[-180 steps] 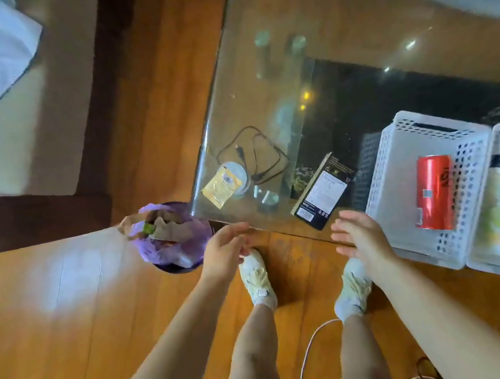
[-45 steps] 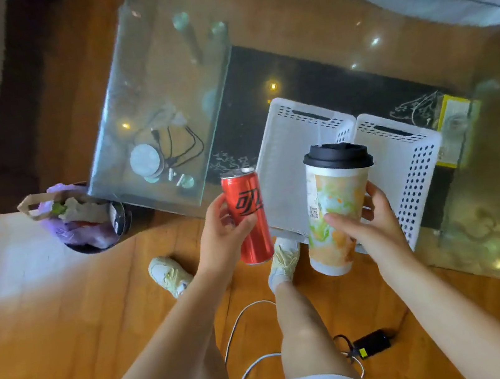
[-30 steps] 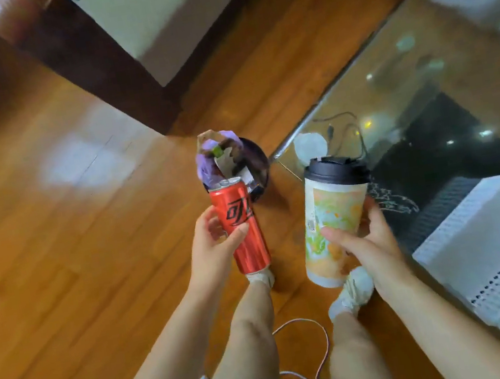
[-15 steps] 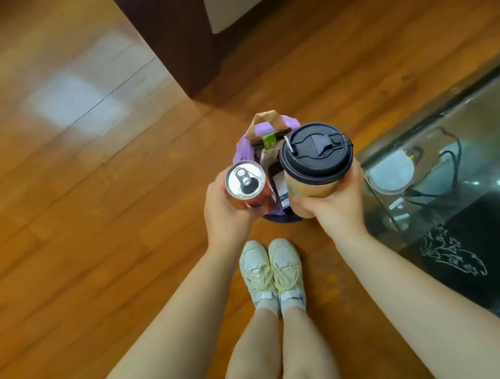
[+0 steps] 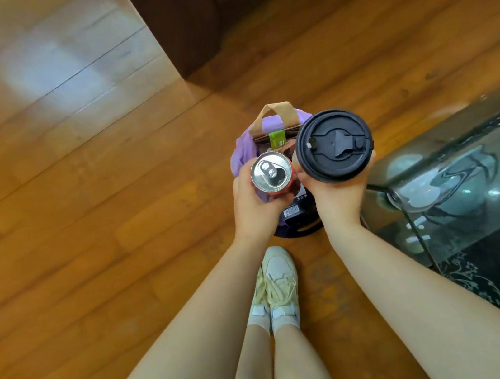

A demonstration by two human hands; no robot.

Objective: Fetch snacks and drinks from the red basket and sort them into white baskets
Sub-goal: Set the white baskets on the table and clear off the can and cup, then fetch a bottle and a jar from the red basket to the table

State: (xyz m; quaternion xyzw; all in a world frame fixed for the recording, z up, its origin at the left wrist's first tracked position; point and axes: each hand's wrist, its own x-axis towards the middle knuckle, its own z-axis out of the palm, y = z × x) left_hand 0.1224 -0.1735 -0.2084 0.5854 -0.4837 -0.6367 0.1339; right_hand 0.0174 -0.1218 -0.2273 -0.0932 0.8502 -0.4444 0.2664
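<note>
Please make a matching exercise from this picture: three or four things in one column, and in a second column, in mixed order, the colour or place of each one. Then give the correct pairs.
Things
1. can
2. cup lid
3. bin liner
4. shoes

Colour or place
A. purple, under the two drinks
B. pale, on the wooden floor between the arms
C. black, held up in the right hand
D. silver top and red side, held in the left hand

Right pairs: 1-D, 2-C, 3-A, 4-B
</note>
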